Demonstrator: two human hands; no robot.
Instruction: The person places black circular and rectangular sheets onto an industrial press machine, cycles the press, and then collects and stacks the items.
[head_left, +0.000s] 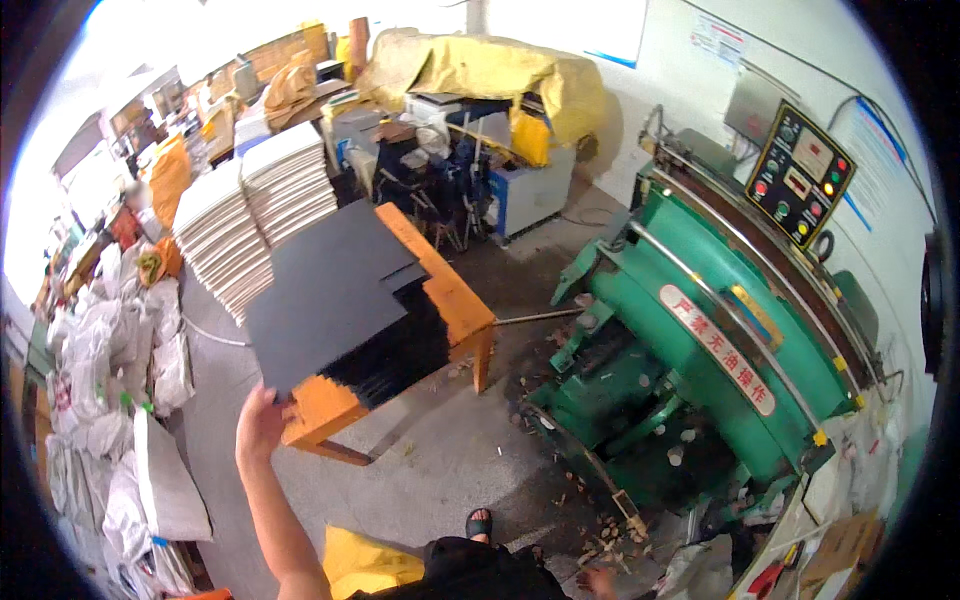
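My left hand is at the near left corner of a large flat black sheet, its fingers closed on the edge. That sheet lies over a stack of black sheets, whose layered side faces me. The stack rests on an orange wooden table, and the sheet reaches past the table's left side. Low in the picture, beside my dark clothing, only a small, blurred part of my right hand shows. Its fingers cannot be made out, and nothing is visible in it.
At right stands a green machine with a black control panel; scraps litter the floor near it. Behind the table rise tall stacks of pale sheets. White sacks line the left, and a yellow sack lies by my feet.
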